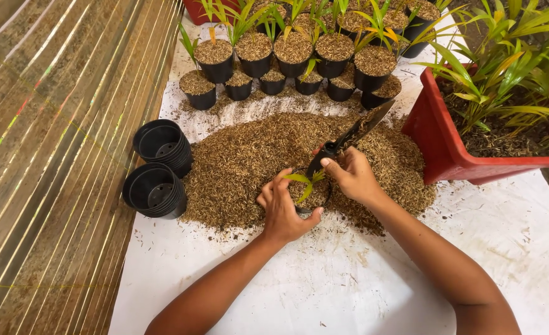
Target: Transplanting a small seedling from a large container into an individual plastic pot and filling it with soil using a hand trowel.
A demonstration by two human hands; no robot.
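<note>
Hands are both on one small black pot [311,197] with a green seedling [305,180], sitting in the brown husk pile [243,161] around the middle of the white sheet [324,285]. Left hand [283,208] has its fingers curled round the pot's near rim. Right hand [352,177] grips a dark trowel [355,133], fingers wrapped on its handle, blade pointing toward the red planter [442,149]. Filled pots [293,56] line the far edge, empty pot stacks [159,167] sit at the left edge.

— What couldn't you see?
— The small pot [311,193] sat mostly hidden between the hands, and the red planter [448,146] ran off the right edge.
— And far off?
— The far row's plants [299,15] were cropped.
</note>
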